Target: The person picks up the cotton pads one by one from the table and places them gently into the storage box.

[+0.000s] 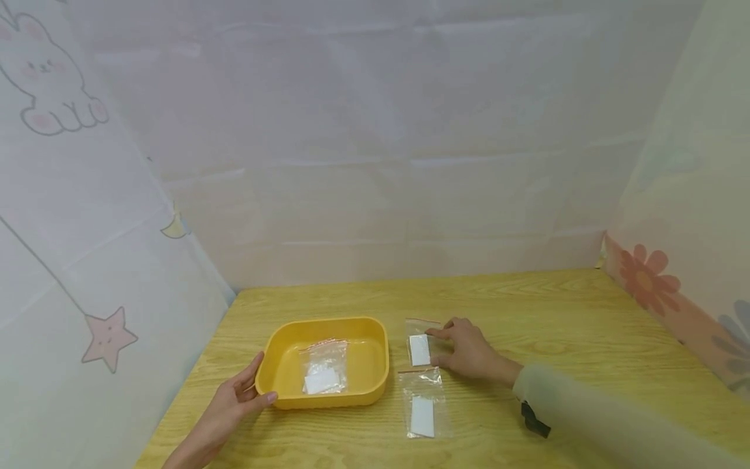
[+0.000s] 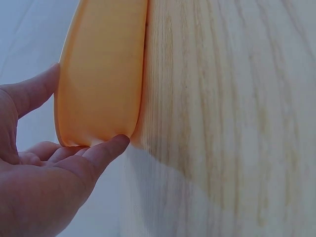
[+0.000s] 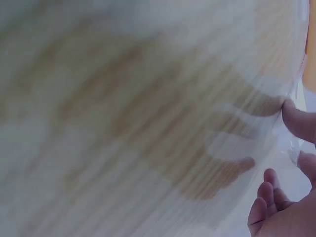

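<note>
A yellow plastic basin (image 1: 381,384) stands on the table, holding small clear zip bags (image 1: 325,365) with white contents. My left hand (image 1: 237,394) grips its near left corner, thumb on the rim and fingers against the outer wall; the left wrist view shows this grip (image 2: 59,168) closely. Right of the basin lies a zip bag (image 1: 419,350) with a white piece in it. My right hand (image 1: 469,348) touches that bag's right side, index finger and thumb spread apart. A second zip bag (image 1: 422,417) with a white piece lies just nearer. The right wrist view shows spread fingertips (image 3: 291,112) at the tabletop.
The wood-grain table (image 1: 527,299) is bordered by pale printed sheets at the back (image 1: 410,215), left and right. The basin's right wall stands close to the two loose bags. A black band (image 1: 534,420) hangs below my right sleeve.
</note>
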A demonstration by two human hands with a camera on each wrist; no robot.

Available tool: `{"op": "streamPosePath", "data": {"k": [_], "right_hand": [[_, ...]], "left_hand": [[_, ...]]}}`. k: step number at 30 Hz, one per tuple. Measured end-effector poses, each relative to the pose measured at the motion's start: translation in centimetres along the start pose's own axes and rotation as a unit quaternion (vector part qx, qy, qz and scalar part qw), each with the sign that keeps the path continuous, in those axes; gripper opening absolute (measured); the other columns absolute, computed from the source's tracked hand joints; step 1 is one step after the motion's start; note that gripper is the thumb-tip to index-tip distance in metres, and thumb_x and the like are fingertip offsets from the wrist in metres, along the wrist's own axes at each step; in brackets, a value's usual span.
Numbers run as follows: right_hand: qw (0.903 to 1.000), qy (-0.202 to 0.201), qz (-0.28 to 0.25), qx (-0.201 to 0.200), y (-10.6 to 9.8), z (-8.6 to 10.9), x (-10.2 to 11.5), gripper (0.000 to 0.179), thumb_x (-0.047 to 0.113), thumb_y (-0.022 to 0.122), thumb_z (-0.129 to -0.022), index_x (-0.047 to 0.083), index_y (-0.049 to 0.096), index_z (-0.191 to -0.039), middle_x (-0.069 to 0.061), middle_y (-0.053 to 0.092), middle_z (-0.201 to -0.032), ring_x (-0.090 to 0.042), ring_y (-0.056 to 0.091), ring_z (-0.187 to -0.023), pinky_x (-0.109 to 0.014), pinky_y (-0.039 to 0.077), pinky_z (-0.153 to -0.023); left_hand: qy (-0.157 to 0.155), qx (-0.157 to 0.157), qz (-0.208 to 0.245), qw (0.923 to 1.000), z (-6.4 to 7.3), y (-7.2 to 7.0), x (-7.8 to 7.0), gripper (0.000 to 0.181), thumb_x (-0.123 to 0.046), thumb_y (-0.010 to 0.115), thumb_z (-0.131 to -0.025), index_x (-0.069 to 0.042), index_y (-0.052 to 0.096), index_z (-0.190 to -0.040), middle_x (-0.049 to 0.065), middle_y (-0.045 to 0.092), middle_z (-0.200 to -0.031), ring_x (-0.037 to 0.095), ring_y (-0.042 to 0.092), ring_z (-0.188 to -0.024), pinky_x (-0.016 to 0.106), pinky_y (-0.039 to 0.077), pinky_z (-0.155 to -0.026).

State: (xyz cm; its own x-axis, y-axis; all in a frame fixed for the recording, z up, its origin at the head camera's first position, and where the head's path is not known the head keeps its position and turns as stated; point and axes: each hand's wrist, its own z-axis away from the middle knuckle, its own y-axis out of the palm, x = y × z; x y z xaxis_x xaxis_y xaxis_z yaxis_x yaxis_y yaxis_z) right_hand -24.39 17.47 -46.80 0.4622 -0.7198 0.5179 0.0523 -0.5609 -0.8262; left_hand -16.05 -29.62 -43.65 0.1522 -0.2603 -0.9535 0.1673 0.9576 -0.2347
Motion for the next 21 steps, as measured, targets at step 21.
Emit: {"op": "streamPosePath", "data": {"k": [21], "right_hand": [[0.9895,0.018,-0.143,-0.003,0.8,-0.6,0.1,0.081,-0.009,0.087,-0.075,-0.005,0.056,-0.15,-0.008,0.063,-0.09,-0.012,0.048,-0.071,-0.024,0.044,-0.06]], "left_hand": [[0.001,0.004,0.013,0.9999,0.0,-0.1,0.1,0.095,-0.013,0.077,-0.099,-0.006,0.014,-0.169,0.019,0.013,-0.171,0.041,0.036,-0.148,0.035,0.054,-0.103]]}}
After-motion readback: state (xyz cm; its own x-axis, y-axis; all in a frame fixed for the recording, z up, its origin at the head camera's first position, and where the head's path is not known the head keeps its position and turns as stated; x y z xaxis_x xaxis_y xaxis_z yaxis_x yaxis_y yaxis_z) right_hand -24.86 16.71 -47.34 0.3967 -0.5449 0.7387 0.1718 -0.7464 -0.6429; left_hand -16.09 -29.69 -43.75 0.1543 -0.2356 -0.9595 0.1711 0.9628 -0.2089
